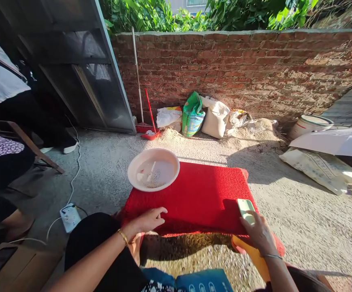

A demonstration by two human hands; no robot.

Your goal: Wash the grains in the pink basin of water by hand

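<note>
My right hand (260,232) grips a pale green flat object (245,210) with rounded corners, at the right side of a red cloth (200,190). What kind of object it is, I cannot make out. The cloth is spread over a low stool or small table. Over the cloth's near left edge hovers my left hand (150,220), fingers partly spread, with nothing visible in it. Beyond it, a pale pink basin (131,174) holding cloudy water sits on the cloth's far left corner.
Bags (216,119) and a red dustpan (149,135) line the brick wall (224,69). A white power strip (70,217) with cords lies on the concrete at left. Other people are at far left, one standing (2,69). A bucket (311,123) stands at right.
</note>
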